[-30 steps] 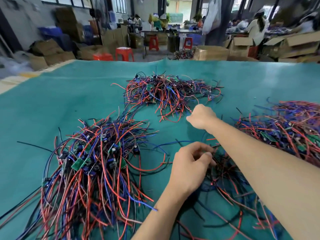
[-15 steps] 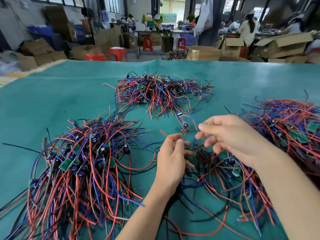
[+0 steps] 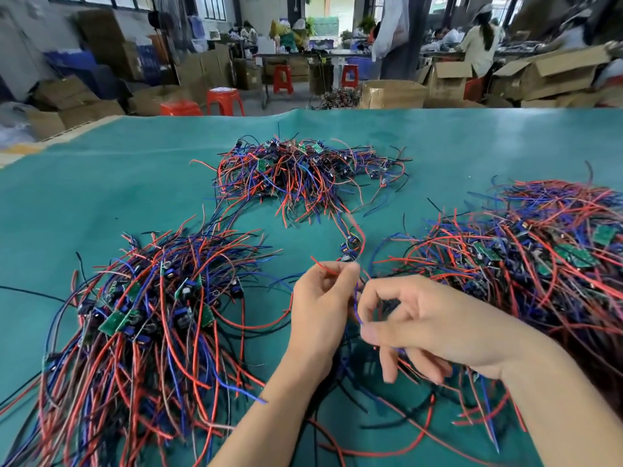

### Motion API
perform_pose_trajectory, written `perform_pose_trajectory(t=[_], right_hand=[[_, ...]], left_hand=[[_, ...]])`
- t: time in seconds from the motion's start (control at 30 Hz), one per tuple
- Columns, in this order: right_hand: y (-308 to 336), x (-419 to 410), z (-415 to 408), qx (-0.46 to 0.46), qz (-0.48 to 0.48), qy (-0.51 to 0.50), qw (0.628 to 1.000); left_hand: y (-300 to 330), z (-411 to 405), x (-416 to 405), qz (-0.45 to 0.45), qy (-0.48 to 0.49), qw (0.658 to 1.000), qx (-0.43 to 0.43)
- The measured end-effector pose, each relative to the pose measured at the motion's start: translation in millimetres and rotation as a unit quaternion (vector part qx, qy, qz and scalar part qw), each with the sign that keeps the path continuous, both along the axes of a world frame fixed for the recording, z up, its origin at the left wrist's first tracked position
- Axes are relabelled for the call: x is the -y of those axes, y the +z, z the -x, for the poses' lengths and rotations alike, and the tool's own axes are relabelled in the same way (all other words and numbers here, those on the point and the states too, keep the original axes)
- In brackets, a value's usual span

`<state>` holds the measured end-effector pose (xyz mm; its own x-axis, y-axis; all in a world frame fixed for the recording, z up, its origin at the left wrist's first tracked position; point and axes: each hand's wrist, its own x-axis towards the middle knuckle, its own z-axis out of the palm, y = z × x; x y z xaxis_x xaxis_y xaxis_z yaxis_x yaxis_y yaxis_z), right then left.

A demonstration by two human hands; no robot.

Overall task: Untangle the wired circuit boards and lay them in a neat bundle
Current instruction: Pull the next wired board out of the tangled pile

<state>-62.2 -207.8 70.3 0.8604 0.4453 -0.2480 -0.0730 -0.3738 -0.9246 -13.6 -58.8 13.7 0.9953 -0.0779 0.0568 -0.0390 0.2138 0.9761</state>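
fingertips (image 3: 349, 268) of the left hand (image 3: 320, 315) pinch a red lead; the right hand (image 3: 424, 326) pinches a blue wire (image 3: 356, 306), its other fingers loosely curled. both run to a small circuit board (image 3: 349, 249) just above them, over the green table (image 3: 101, 197). light and floppy, it likely snags; take the leads near the board. loose wires beneath the hands are hidden.

Two bare forearms, no sleeves, bare hands (image 3: 323, 308), no rings

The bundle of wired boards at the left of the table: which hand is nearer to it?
Left. The left hand is just right of the bundle, pinching a red wire. The right hand lies farther right.
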Motion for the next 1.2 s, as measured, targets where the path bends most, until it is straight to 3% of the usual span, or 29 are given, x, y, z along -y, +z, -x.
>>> perform_pose_trajectory(t=[0.27, 0.37, 0.47, 0.63, 0.7, 0.83, 0.9, 0.97, 1.07, 1.2], right_hand=[[-1, 2, 0, -0.009, 0.033, 0.046, 0.998], [-2, 13, -6, 0.045, 0.004, -0.113, 0.993], [-14, 8, -17, 0.098, -0.033, -0.314, 0.944], [-29, -14, -24, 0.139, -0.004, -0.394, 0.908], [-26, -8, -27, 0.127, -0.077, -0.424, 0.894], [-7, 10, -23, 0.005, -0.399, -0.374, 0.837], [-2, 14, -21, -0.018, -0.456, -0.329, 0.826], [-2, 14, -21, -0.036, -0.454, -0.307, 0.836], [-7, 4, -21, -0.033, -0.41, -0.296, 0.862], [-19, -16, -20, 0.089, -0.271, -0.329, 0.9]], left_hand=[[-1, -2, -2, 0.03, -0.028, 0.998, -0.038], [0, -2, -2, 0.029, -0.026, 0.999, -0.025], [-1, 0, -1, -0.001, -0.019, 1.0, 0.001], [-3, 6, 3, -0.129, 0.008, 0.987, 0.093], [-3, 6, 1, -0.174, 0.052, 0.977, 0.115], [0, 8, 0, -0.21, 0.108, 0.964, 0.119], [1, 10, -1, -0.248, 0.142, 0.945, 0.158], [1, 12, -2, -0.277, 0.158, 0.924, 0.212], [5, 15, 2, -0.168, 0.078, 0.966, 0.183], [6, 12, 4, -0.03, -0.04, 0.994, 0.093]])
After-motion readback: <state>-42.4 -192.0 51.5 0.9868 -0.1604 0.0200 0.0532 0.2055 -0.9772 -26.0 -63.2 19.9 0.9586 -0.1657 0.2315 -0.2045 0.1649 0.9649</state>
